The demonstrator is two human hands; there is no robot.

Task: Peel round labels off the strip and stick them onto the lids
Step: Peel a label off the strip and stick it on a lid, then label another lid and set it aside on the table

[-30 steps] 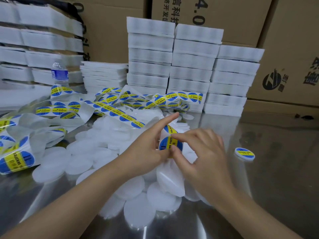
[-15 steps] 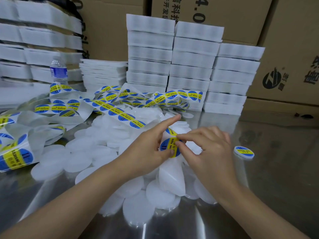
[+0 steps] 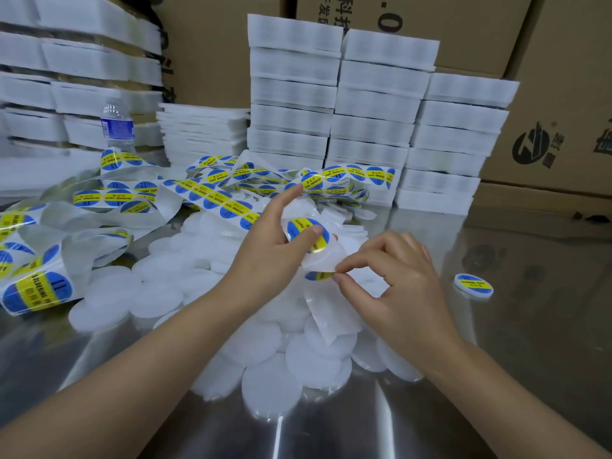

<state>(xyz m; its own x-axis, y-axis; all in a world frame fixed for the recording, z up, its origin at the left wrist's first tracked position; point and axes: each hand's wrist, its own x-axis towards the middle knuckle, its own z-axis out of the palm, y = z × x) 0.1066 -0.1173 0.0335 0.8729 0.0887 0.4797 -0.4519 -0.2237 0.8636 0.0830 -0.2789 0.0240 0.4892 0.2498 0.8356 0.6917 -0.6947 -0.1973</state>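
We see the left hand (image 3: 268, 240) gripping the long glossy white label strip (image 3: 215, 198) above a pile of flat round white plastic lids (image 3: 271, 385) on the shiny metal table (image 3: 496, 376). Its thumb presses on a round blue label with a yellow band (image 3: 299, 226), and its index finger is stretched out, pointing away toward the back right. The right hand (image 3: 404, 283) pinches with thumb and index finger the edge of a second label (image 3: 318, 276), just below the first one, where the strip bends. We cannot tell if the backing is pinched too. The long axis of the strip runs from the loose tangle at the back left toward the hands, then it turns down, and its bare end hangs onto the lids. The yellow band of the pressed label slants from upper left to lower right. One labelled lid (image 3: 474, 286) lies flat alone to the right, apart from the pile. Behind stand stacks of white trays (image 3: 374, 104), a clear water bottle (image 3: 116, 127) and brown cardboard boxes (image 3: 563, 94).
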